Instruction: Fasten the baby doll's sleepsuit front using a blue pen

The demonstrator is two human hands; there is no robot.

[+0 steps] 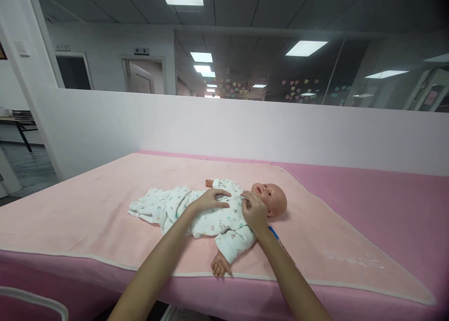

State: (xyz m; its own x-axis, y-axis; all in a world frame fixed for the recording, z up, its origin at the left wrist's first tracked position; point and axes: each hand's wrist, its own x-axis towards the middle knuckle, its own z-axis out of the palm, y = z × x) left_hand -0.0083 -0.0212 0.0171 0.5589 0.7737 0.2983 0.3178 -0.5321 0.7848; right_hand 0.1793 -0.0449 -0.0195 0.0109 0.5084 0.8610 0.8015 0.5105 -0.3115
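A baby doll (275,200) lies face up on a pink mat, its head to the right. It wears a white printed baby shirt (212,222) and matching trousers (156,205). My left hand (209,200) rests over the doll's chest, thumb and fingers apart, with nothing visible between them. By the collar, just below the doll's chin, my right hand (255,211) has its fingers curled in on the shirt's neck edge. The fingertips' exact hold is partly hidden. One doll hand (220,265) pokes out of the near sleeve.
The peach-pink mat (87,194) with pale edging covers much of a pink-covered table (396,199). A blue-tipped thin item (273,232) lies partly behind my right forearm. A low white wall (245,129) stands behind, with glass above. A curved white rail (38,298) is at lower left.
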